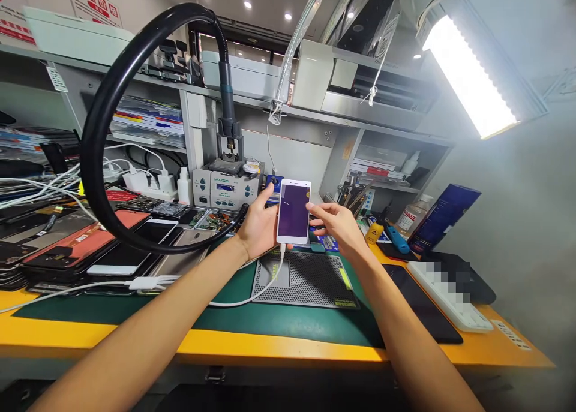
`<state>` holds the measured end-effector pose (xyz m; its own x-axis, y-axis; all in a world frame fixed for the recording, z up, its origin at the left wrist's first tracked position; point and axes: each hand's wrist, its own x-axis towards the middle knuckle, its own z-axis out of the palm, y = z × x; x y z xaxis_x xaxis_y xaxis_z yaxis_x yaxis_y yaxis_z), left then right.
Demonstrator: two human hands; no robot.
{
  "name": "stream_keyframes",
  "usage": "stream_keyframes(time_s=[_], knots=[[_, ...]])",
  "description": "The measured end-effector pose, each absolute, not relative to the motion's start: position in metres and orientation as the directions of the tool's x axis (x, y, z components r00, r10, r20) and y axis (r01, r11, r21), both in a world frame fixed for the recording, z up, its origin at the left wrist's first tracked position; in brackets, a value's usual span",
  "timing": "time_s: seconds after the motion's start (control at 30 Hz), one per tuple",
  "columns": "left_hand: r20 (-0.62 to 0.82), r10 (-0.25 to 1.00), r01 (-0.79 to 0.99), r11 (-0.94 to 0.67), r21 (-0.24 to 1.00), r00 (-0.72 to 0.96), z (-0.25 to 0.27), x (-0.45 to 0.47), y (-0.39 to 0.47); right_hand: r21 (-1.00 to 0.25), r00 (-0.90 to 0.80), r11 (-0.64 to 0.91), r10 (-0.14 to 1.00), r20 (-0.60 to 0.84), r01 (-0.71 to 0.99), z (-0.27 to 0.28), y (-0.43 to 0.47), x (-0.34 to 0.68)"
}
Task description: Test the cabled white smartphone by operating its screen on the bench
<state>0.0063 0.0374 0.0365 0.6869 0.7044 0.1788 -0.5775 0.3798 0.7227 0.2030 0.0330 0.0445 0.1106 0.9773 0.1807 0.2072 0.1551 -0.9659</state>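
A white smartphone with a dark, purplish screen is held upright above the bench. My left hand is closed around its left side, thumb along the edge and fingertips showing below. My right hand grips the phone's right edge with bent fingers, one fingertip over the front near the upper part of the screen. From the phone's bottom end a white charging cable hangs down and curves left. Under both hands lies a grey perforated metal plate on the green mat.
At left, several phones and loose white cables cover the bench. A thick black hose loops up beside the grey soldering station. Tools, a bottle and a white power strip are at right. A bright lamp hangs above.
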Motion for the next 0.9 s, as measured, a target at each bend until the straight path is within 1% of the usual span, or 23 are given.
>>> stream_keyframes(time_s=[0.2,0.4,0.5,0.6,0.7,0.8,0.9], knots=[[0.219,0.747,-0.622,0.312,0.718,0.627,0.036,0.004,0.040,-0.959,0.039,0.122,0.990,0.136,0.254,0.047,0.026,0.196],[0.229,0.767,-0.632,0.278,0.723,0.600,0.037,0.002,0.043,-0.951,-0.025,0.036,0.999,0.030,0.307,0.050,0.023,0.194],[0.233,0.760,-0.636,0.289,0.716,0.607,0.035,0.001,0.045,-0.943,-0.102,0.068,0.994,0.036,0.325,0.049,0.024,0.197],[0.222,0.758,-0.628,0.298,0.719,0.614,0.034,0.001,0.048,-0.945,-0.189,0.110,0.981,0.052,0.309,0.047,0.025,0.200],[0.203,0.778,-0.624,0.287,0.727,0.595,0.031,0.002,0.051,-0.947,-0.236,0.131,0.970,0.061,0.294,0.045,0.025,0.202],[0.194,0.787,-0.624,0.285,0.728,0.586,0.030,0.003,0.053,-0.942,-0.287,0.185,0.953,0.101,0.281,0.044,0.024,0.201],[0.175,0.774,-0.602,0.307,0.737,0.608,0.030,0.002,0.053,-0.935,-0.294,0.227,0.945,0.144,0.271,0.044,0.023,0.198]])
